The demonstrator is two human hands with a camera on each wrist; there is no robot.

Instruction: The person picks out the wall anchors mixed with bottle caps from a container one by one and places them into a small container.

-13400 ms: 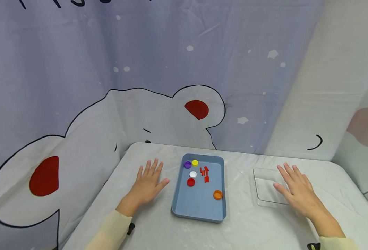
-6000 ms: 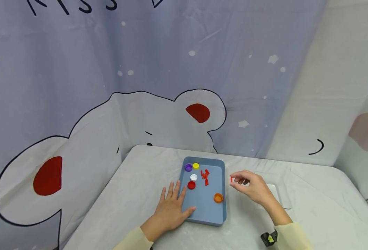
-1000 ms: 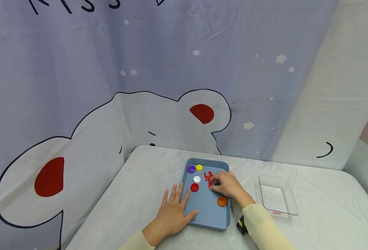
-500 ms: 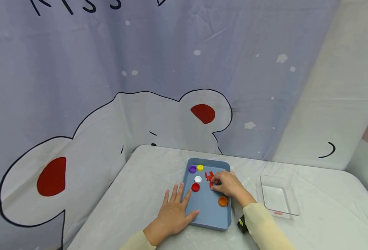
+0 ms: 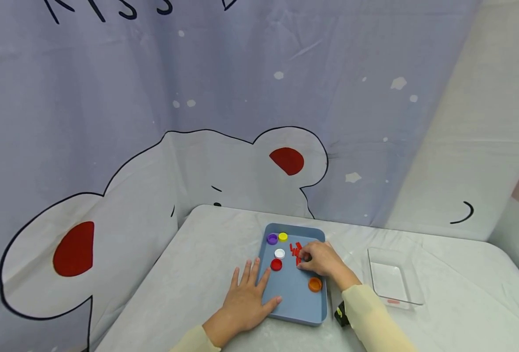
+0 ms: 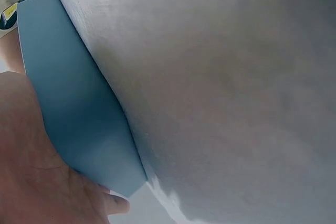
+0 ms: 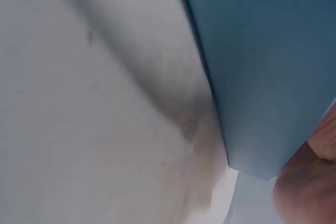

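A blue-grey tray (image 5: 292, 305) lies on the white-covered table. My left hand (image 5: 243, 303) rests spread at its left edge, with its fingers straight; the left wrist view shows the palm (image 6: 37, 156) against the tray's outer wall. Over the tray's right side, my right hand (image 5: 323, 259) has its thumb and index finger pinched around a small red stick (image 5: 298, 261). Several more small red sticks (image 5: 293, 251) lie beside these fingertips. The right wrist view shows only part of that hand (image 7: 310, 187) past the tray wall; its fingertips are hidden there.
Round caps stand in the tray: purple (image 5: 272, 239), yellow (image 5: 282, 236), white (image 5: 279, 253), red (image 5: 276, 264) and orange (image 5: 315, 284). To the right is a clear plastic box (image 5: 411, 283) with a red piece (image 5: 393, 301) inside. A printed curtain (image 5: 224, 78) hangs behind the table.
Over thirteen seconds, my left hand came to the tray's edge; my right hand carried a red stick off the tray, and one now shows in the clear box. In the last second both hands hardly moved.
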